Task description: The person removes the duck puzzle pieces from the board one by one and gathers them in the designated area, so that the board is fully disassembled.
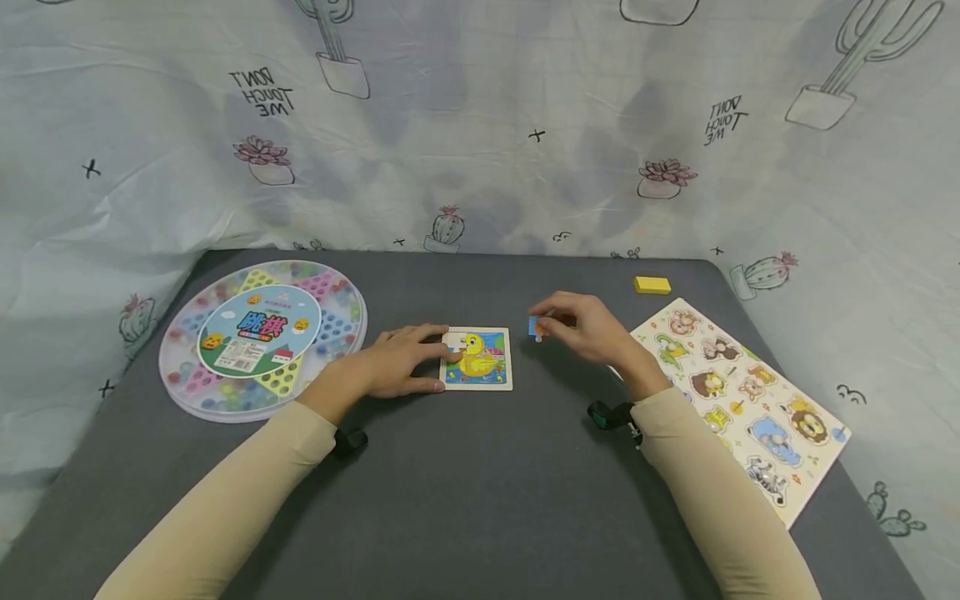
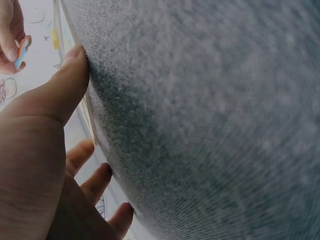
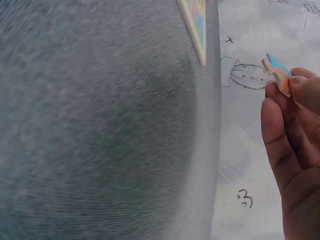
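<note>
A small framed jigsaw puzzle [image 1: 486, 363] with a yellow duck picture lies flat on the grey table. My left hand [image 1: 397, 360] rests at its left side, the thumb along the near left corner and a finger reaching over the picture. By that finger, a pale patch shows in the picture's upper left. To the right of the puzzle, my right hand [image 1: 581, 325] pinches a blue and orange puzzle piece [image 1: 535, 327] between thumb and fingers, raised above the table. The right wrist view shows the thin wooden piece [image 3: 278, 75] held edge-on at the fingertips.
A round Chinese checkers set [image 1: 341, 329] in clear packaging lies left of the left hand. A board of animal pictures [image 1: 738, 417] lies under and beyond the right forearm. Near the back right edge sits a yellow block [image 1: 652, 286]. A printed cloth [image 1: 495, 100] hangs behind the table.
</note>
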